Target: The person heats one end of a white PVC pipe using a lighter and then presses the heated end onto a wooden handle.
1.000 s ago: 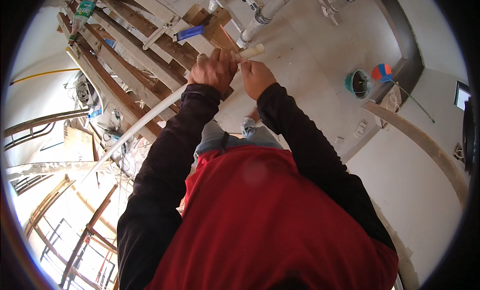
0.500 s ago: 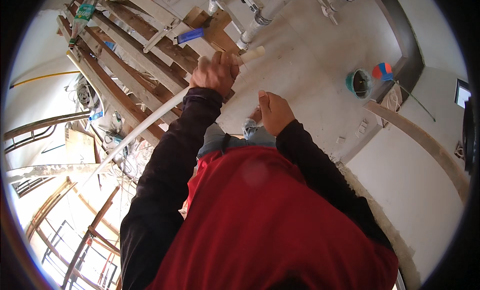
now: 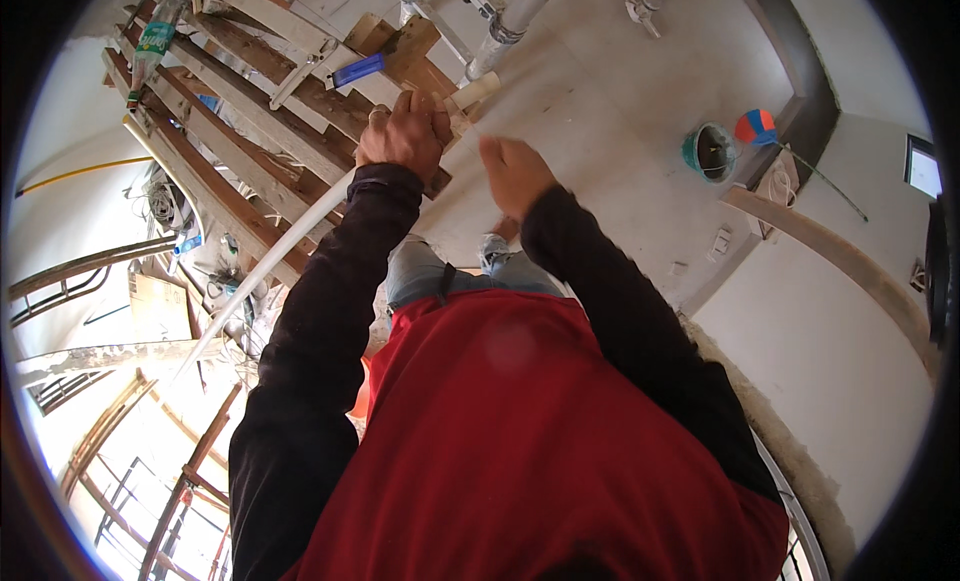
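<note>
My left hand [image 3: 405, 139] is closed around a long white pipe [image 3: 272, 261]. The pipe slants from the lower left, beside my left sleeve, up to my fist. A paler, cream-coloured end piece [image 3: 474, 91] sticks out past the fist on the far right side; how it joins the pipe is hidden by my fingers. To the right of that end, a short gap away, is my right hand [image 3: 520, 177], with its fingers curled in and its thumb pointing up. Anything inside those fingers is hidden and slightly blurred.
Stacked timber beams [image 3: 250, 106] lie at the upper left, bearing a green-labelled plastic bottle [image 3: 154, 41] and a blue box [image 3: 358, 72]. Scaffold-like metal poles [image 3: 505, 31] stand far off. On the right are a green bucket [image 3: 709, 153], an orange-and-blue round item [image 3: 757, 128] and a curved-looking plank [image 3: 830, 251].
My right hand has moved up and left, closer to the pipe's end. My left hand and the pipe have shifted slightly left and up in view, along with the surroundings.
</note>
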`<action>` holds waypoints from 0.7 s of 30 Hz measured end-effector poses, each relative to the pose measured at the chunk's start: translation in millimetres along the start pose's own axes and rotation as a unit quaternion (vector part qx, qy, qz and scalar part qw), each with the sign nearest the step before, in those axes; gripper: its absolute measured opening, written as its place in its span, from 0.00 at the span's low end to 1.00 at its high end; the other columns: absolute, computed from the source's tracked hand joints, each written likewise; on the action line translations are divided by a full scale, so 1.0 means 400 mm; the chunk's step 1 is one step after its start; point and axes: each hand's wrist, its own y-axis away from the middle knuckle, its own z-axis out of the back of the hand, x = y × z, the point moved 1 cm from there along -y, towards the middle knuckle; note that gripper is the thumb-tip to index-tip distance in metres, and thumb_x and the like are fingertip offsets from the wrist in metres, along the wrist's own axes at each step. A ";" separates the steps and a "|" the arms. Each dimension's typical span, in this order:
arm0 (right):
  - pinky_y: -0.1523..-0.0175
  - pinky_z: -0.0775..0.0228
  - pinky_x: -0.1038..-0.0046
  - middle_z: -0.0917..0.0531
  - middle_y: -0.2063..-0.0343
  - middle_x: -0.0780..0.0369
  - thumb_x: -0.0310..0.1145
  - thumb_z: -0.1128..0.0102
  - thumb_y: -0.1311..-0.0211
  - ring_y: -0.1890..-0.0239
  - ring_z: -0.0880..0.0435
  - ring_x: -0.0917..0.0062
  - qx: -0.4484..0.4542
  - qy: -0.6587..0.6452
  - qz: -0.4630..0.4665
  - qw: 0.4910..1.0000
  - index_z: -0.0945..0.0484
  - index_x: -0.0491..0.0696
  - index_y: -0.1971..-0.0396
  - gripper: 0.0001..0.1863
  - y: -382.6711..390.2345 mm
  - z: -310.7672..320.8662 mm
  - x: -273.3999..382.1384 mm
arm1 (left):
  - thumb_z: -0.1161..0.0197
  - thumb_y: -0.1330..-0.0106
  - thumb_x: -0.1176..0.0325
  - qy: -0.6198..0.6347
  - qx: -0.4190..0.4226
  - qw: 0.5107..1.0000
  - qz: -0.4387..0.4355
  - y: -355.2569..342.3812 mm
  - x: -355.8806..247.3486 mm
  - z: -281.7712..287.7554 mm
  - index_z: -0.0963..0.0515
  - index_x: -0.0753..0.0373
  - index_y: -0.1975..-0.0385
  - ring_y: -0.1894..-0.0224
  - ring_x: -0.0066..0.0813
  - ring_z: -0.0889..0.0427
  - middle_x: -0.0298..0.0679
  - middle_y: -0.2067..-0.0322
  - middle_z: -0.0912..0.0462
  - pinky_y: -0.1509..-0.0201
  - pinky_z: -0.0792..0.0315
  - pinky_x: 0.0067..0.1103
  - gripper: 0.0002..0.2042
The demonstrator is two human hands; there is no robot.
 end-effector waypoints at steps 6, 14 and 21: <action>0.53 0.33 0.51 0.20 0.68 0.43 0.43 0.63 0.28 0.60 0.23 0.45 0.024 0.007 -0.029 0.999 0.22 0.39 0.72 0.25 0.023 -0.008 0.008 | 0.40 0.40 0.61 -0.004 -0.001 1.000 0.015 0.009 -0.003 0.003 0.26 0.59 0.71 0.74 0.47 0.19 0.40 0.71 0.20 0.75 0.21 0.36 0.08; 0.54 0.32 0.50 0.20 0.69 0.44 0.43 0.61 0.29 0.61 0.22 0.46 0.001 0.033 0.018 0.999 0.22 0.42 0.70 0.22 -0.064 -0.032 0.005 | 0.41 0.40 0.61 0.022 0.025 0.999 0.006 -0.003 0.001 0.007 0.26 0.58 0.70 0.73 0.48 0.19 0.40 0.71 0.20 0.72 0.22 0.36 0.08; 0.60 0.34 0.54 0.22 0.75 0.43 0.46 0.66 0.26 0.66 0.24 0.46 -0.040 -0.004 0.055 0.998 0.26 0.38 0.74 0.28 -0.084 -0.049 0.008 | 0.41 0.40 0.63 0.026 -0.014 1.000 0.001 -0.007 0.001 0.007 0.26 0.60 0.72 0.73 0.48 0.19 0.44 0.71 0.21 0.71 0.21 0.37 0.08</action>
